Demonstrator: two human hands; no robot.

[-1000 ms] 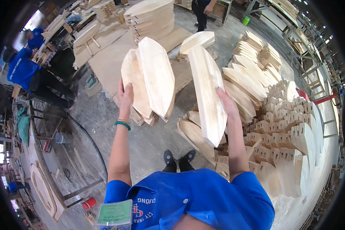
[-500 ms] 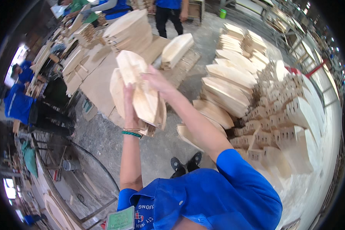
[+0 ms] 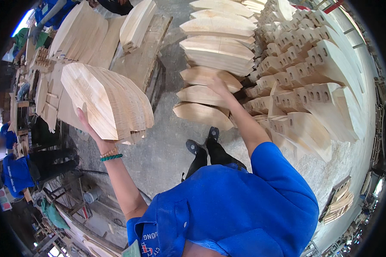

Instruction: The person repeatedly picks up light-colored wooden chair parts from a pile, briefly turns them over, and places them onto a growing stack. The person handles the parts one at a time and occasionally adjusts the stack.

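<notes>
A stack of pale, curved wooden panels with pointed ends (image 3: 94,100) stands at the left on a table. My left hand (image 3: 89,126) rests against the near left side of this stack, its fingers stretched along the wood. To the right, my right hand (image 3: 219,87) is over a row of similar wooden panels and reaches a panel (image 3: 201,76) near the front of that row. Motion smears its fingers, so their grip does not show. Two more panels, a middle one (image 3: 203,95) and the nearest one (image 3: 201,113), lie closer to my feet.
Rows of wooden pieces with slotted ends (image 3: 283,98) are piled at the right. Another panel stack (image 3: 79,34) and a block of panels (image 3: 137,23) stand on the board-topped table (image 3: 143,55). Co-workers in blue (image 3: 17,173) are at the left.
Both hands were together on a panel at the left stack. My right hand has let go and swung right to the row of panels; my left stays by the stack. The view has turned right.
</notes>
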